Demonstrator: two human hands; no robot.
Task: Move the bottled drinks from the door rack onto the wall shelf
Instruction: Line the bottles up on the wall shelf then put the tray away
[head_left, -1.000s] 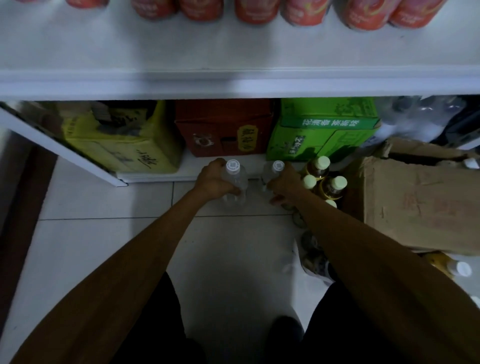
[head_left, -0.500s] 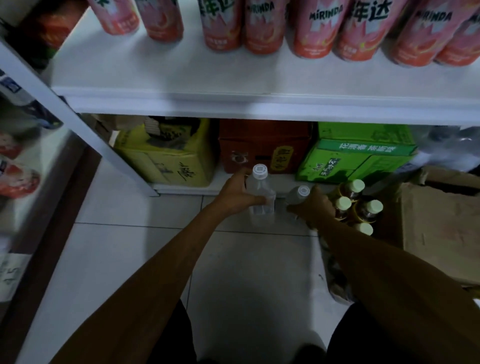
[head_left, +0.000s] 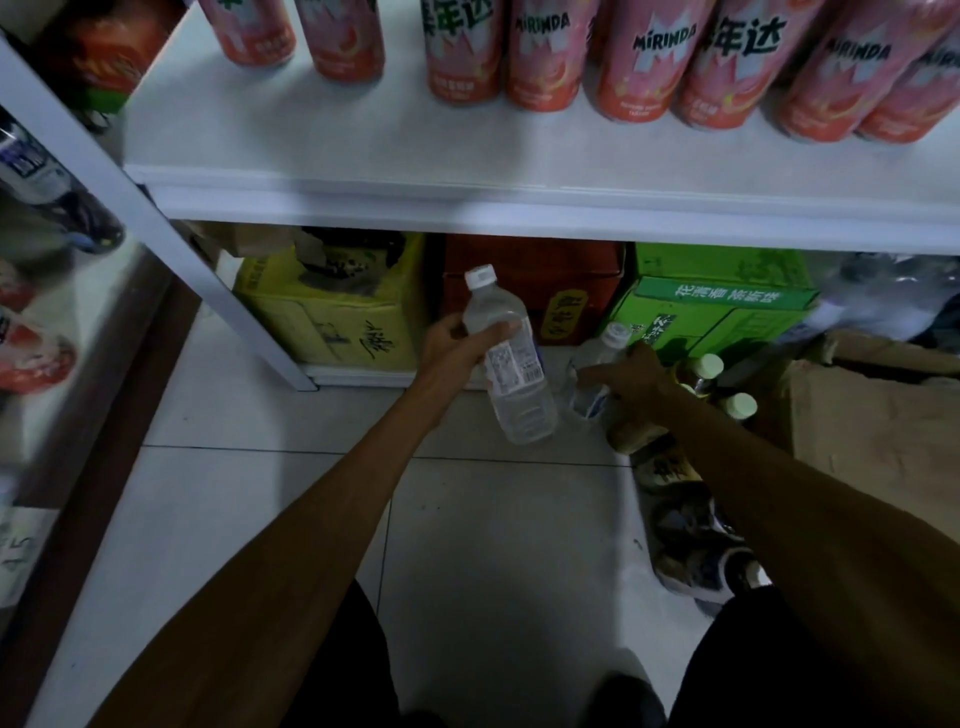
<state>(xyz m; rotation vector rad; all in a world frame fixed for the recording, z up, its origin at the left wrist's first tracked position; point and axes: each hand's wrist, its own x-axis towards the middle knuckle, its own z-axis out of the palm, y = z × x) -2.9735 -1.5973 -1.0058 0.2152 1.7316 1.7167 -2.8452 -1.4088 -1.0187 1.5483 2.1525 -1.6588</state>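
My left hand (head_left: 457, 345) grips a clear water bottle (head_left: 511, 374) with a white cap, lifted off the floor and tilted with its cap up and to the left. My right hand (head_left: 636, 382) holds a second clear water bottle (head_left: 592, 371), lower and close to the floor tiles. Just right of that hand stand several yellow tea bottles (head_left: 719, 387) with pale caps. Above runs a white shelf (head_left: 467, 156) carrying a row of pink Mirinda bottles (head_left: 644, 57).
Under the shelf sit a yellow carton (head_left: 337, 317), a red carton (head_left: 561, 291) and a green carton (head_left: 727, 306). A brown cardboard box (head_left: 883, 410) stands at the right. A shrink-wrapped pack of bottles (head_left: 685, 530) lies on the floor. Another rack with drinks (head_left: 36, 332) is at the left edge.
Both hands have risen from the floor with their bottles, the left one higher and now tilted. My head has lifted, so more of the shelf with pink bottles shows.
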